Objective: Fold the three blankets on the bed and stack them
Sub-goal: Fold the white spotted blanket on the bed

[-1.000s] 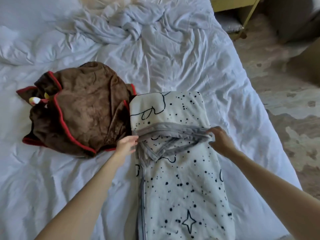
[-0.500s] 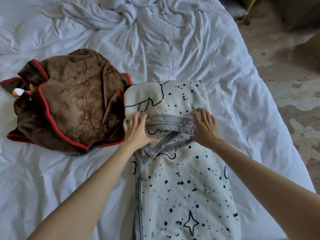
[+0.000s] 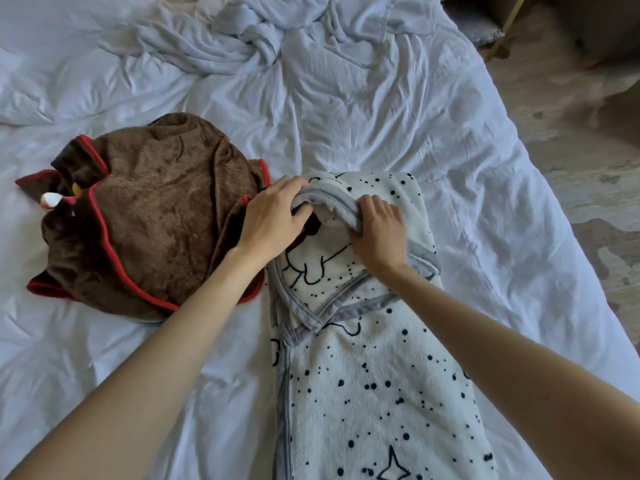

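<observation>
Your left hand (image 3: 273, 216): centre of the frame, fingers curled over the grey hem (image 3: 329, 201) of the star-print blanket (image 3: 374, 393), thumb tucked under it; it is grasping that hem.
Your right hand (image 3: 379, 230): just right of the left, knuckles up, fingers clenched round the same hem where it bends down.
Hem between your hands: lifted off the cloth below into a short arch, with a dark gap under it.
Star-print blanket: white with black dots and outlined stars; a long narrow strip running from the bottom edge of the frame up to the centre. Your grip sits at its far end; the rest lies flat beneath your forearms.
Lower layers: another grey-bound edge crosses the strip in a V just below your right wrist.
Brown blanket (image 3: 156, 216): red-trimmed, unfolded, heaped at left centre. Its right edge touches the star-print blanket, and your left wrist lies over that edge.
Pale crumpled blanket (image 3: 242, 39): bunched at the top centre, well apart from both hands.
Bed sheet (image 3: 346, 116): white and wrinkled under all three.
Floor (image 3: 588, 168): mottled, along the right side.
</observation>
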`<state>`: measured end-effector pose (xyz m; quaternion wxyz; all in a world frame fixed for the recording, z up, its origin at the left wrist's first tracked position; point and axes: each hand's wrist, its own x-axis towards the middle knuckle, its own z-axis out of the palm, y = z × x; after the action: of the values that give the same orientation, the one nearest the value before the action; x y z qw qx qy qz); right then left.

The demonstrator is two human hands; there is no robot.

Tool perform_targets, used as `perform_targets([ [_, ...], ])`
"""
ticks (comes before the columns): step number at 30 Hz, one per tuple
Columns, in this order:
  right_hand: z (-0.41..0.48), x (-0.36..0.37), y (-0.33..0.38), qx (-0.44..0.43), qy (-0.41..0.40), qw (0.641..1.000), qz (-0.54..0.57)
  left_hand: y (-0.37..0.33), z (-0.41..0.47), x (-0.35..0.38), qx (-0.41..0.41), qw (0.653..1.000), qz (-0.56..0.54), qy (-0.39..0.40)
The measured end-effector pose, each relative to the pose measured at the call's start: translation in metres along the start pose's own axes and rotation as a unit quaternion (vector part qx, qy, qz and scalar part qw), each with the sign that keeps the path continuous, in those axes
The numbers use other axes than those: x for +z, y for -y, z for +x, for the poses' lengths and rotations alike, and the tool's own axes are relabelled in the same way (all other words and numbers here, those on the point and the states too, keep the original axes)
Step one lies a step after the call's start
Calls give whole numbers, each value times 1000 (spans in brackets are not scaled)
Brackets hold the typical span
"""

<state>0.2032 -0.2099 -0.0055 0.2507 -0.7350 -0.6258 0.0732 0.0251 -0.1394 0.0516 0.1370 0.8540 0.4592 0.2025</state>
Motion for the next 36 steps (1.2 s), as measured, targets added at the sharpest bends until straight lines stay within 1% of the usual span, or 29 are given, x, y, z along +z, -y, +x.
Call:
perform_targets([
  [2,17,-13,-6,19,-20,1000,-7,2,6,-11,1,1000,4,4],
  [6,36,-42,-35,8,-56,996,-74,6,-3,-17,-6,1000,17,8],
  [8,38,-54,-56,24,-52,996,-73,9,-11,-13,-13,1000,4,11],
  [10,33,-59,-75,15,-12,997,-72,9,-23,-3,-14,999,1,40],
  [12,22,-56,-88,-5,51,996,-72,9,-40,17,-22,995,6,102],
  [14,7,-48,-96,2,127,989,-82,7,-60,39,-48,978,-3,203],
  [16,-6,-39,-101,22,188,978,-92,7,-77,58,-73,953,12,294],
  [18,-14,-29,-102,40,216,971,-93,6,-89,73,-90,940,51,325],
  [20,-20,-20,-101,69,210,972,-80,1,-96,85,-99,939,93,315],
  [22,-25,-13,-101,96,193,974,-74,-5,-101,95,-91,942,137,292],
  [24,-30,-12,-103,96,184,975,-83,-7,-103,101,-75,947,171,260],
  [26,-34,-18,-106,69,162,981,-86,-5,-101,99,-57,955,187,223],
  [29,-39,-34,-110,0,88,992,-91,4,-95,83,-28,971,181,154],
  [31,-45,-42,-116,-13,49,994,-93,14,-94,72,-16,981,165,103],
  [32,-49,-43,-118,-13,51,994,-93,18,-95,68,-12,981,161,105],
  [33,-55,-41,-121,-11,71,993,-96,21,-99,66,-4,979,157,130],
  [34,-60,-38,-123,-9,109,989,-102,23,-103,66,2,974,148,173],
  [36,-68,-30,-126,-4,214,970,-118,27,-111,69,-14,955,109,277],
])
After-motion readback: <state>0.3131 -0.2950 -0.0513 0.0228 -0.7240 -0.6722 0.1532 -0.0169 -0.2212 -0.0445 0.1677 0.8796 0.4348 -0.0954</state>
